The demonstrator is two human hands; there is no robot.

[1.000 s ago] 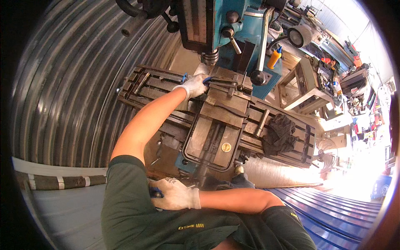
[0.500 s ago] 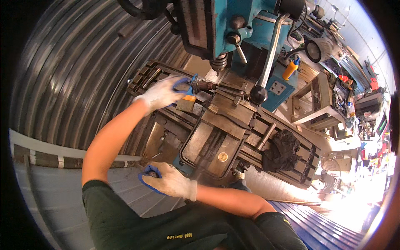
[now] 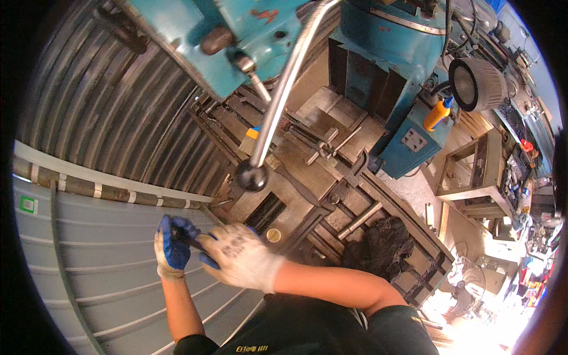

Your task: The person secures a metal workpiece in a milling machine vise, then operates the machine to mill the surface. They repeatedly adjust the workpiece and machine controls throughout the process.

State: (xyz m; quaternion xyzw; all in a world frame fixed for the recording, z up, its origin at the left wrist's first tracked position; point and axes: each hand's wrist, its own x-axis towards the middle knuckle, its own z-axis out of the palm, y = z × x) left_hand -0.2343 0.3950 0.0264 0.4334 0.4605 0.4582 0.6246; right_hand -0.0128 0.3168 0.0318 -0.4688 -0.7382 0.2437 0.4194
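Note:
My left hand, in a white glove with blue palm, is closed round a small dark rod-like piece, whose exact kind I cannot make out. Just to its right, my right hand, gloved alike, has its fingers closed at the other end of that piece. Both hands are in front of the milling machine's table. A brush with an orange band lies on the far left part of the table, partly hidden by the machine's lever.
The lever's black ball knob hangs just beyond my hands. A dark rag and a metal bar lie on the slotted table. Farther right are a yellow bottle, a lamp and a wooden stand.
My left hand has let go of the brush and come back to my right hand, where both now hold the dark piece. The view has shifted and turned toward the machine's lever.

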